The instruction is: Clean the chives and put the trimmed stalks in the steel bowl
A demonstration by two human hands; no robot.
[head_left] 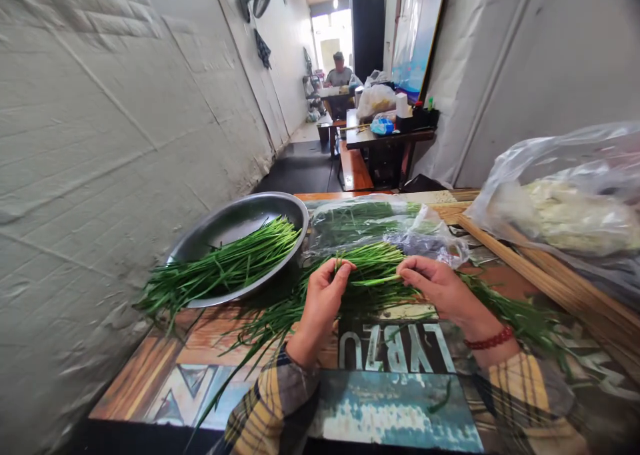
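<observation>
A few garlic chives [373, 282] stretch between my two hands, above the table. My left hand [321, 298] is closed around them, thumb against forefinger, and their long green leaves trail down to the left. With thumb and fingertips, my right hand [437, 288] pinches the pale ends of the stalks. Just behind lies a loose pile of garlic chives [383, 253], stalk ends pointing right. To the left, a metal basin [235, 216] holds a bundle of chives [250, 255] whose leaves hang over its rim.
A clear plastic bag [360, 216] with more greens lies behind the pile. Wooden sticks [520, 268] and a bag of pale food [575, 208] occupy the right side. Scraps of leaf [443, 398] dot the patterned table [395, 418]. A person [339, 75] sits far back.
</observation>
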